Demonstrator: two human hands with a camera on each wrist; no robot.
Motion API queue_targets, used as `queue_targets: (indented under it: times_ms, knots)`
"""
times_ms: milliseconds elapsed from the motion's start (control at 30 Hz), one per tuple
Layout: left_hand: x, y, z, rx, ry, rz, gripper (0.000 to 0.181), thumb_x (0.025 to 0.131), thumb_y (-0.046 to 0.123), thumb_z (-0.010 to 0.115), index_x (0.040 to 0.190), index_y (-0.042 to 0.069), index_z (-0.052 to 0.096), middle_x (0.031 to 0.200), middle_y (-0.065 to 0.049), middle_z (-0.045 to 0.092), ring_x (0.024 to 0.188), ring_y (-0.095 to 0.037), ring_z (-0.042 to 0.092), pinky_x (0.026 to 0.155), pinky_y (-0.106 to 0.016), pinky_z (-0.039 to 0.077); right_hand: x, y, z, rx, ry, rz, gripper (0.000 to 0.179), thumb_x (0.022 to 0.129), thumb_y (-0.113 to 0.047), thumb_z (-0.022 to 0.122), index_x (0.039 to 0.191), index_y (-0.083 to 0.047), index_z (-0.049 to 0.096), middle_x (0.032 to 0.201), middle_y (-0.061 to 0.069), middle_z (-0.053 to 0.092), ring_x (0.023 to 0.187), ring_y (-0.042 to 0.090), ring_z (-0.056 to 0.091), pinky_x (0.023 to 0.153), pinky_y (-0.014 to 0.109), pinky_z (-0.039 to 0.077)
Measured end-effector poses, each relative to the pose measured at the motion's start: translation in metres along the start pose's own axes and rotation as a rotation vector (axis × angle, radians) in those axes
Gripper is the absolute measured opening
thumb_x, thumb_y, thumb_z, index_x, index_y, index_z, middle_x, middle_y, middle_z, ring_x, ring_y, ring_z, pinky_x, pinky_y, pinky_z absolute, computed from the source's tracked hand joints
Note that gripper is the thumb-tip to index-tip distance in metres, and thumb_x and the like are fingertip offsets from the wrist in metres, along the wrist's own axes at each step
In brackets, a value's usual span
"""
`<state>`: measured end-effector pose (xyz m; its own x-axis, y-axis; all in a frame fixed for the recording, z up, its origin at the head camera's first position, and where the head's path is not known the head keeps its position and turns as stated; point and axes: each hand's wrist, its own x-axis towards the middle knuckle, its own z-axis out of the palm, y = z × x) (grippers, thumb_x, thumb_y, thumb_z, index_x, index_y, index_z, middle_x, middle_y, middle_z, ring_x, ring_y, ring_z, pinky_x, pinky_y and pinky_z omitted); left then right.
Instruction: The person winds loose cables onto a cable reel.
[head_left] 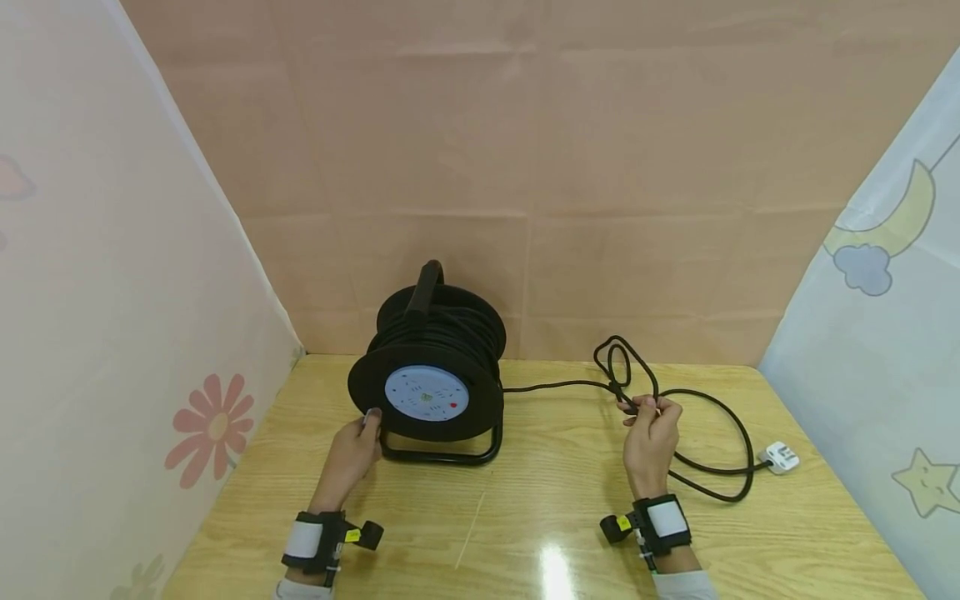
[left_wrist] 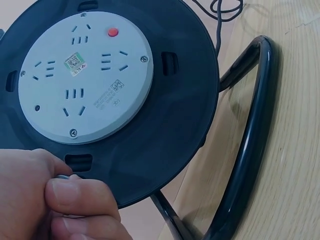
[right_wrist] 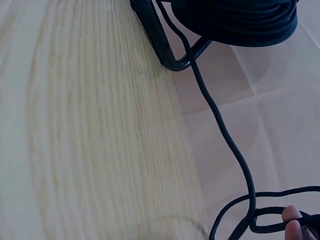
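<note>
A black cable reel (head_left: 367, 375) stands on the table, with a pale round socket panel (head_left: 412, 392) facing me. My left hand (head_left: 352, 454) grips the lower left edge area of the reel's front disc. In the left wrist view its fingers curl close below the white socket panel (left_wrist: 127, 97), and what lies inside the grip is mostly hidden. To the right, my right hand (head_left: 651, 442) pinches the black cable (head_left: 555, 386) where it bunches into loops. Only fingertips (right_wrist: 292, 231) of that hand show in the right wrist view, at the crossing strands.
The reel's tubular stand (head_left: 442, 457) rests on the wooden table (head_left: 570, 500). A white plug (head_left: 782, 457) ends the cable near the right edge, past a wide loop. Brown paper (head_left: 600, 167) covers the back, and printed sheets hang at both sides.
</note>
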<state>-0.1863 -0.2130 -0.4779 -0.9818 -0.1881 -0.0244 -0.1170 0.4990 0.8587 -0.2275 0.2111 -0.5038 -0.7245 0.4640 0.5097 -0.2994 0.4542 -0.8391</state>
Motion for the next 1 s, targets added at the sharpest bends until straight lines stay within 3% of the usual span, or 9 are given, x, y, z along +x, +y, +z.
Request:
queue_targets:
  times_ms: [233,400,633,1000]
  knots:
    - [0.0,0.003,-0.003,-0.047,0.038,0.006,0.063,0.101,0.059,0.03,0.069,0.007,0.045,0.053,0.002,0.037,0.046,-0.015,0.035,0.046,-0.028,0.029,-0.001,0.001,0.0,-0.026,-0.006,0.015,0.031,0.107,-0.025,0.032,0.116,0.003,0.042,0.102,0.012,0.063,0.065,0.005,0.055,0.056,0.017,0.041]
    - [0.0,0.004,-0.004,-0.097,0.06,0.031,0.066,0.1,0.061,0.03,0.072,0.004,0.048,0.054,0.002,0.037,0.047,-0.015,0.035,0.047,-0.028,0.03,-0.002,0.004,0.0,-0.047,-0.028,0.018,0.032,0.107,-0.027,0.033,0.117,0.002,0.044,0.103,0.012,0.064,0.07,-0.001,0.057,0.056,0.018,0.041]
    - [-0.001,0.009,-0.007,-0.16,0.063,0.045,0.065,0.1,0.061,0.031,0.076,0.003,0.048,0.056,0.002,0.036,0.046,-0.012,0.034,0.044,-0.025,0.029,-0.004,0.008,0.0,-0.091,-0.058,0.055,0.035,0.107,-0.032,0.031,0.114,-0.001,0.044,0.101,0.009,0.064,0.081,0.02,0.066,0.057,0.018,0.042]
    - [-0.002,0.02,-0.013,-0.257,0.072,0.037,0.064,0.098,0.063,0.032,0.079,0.004,0.046,0.058,-0.002,0.037,0.046,-0.012,0.033,0.04,-0.023,0.028,-0.006,0.008,0.0,-0.093,-0.109,0.064,0.035,0.107,-0.033,0.03,0.113,-0.002,0.045,0.099,0.012,0.065,0.083,0.031,0.065,0.055,0.022,0.042]
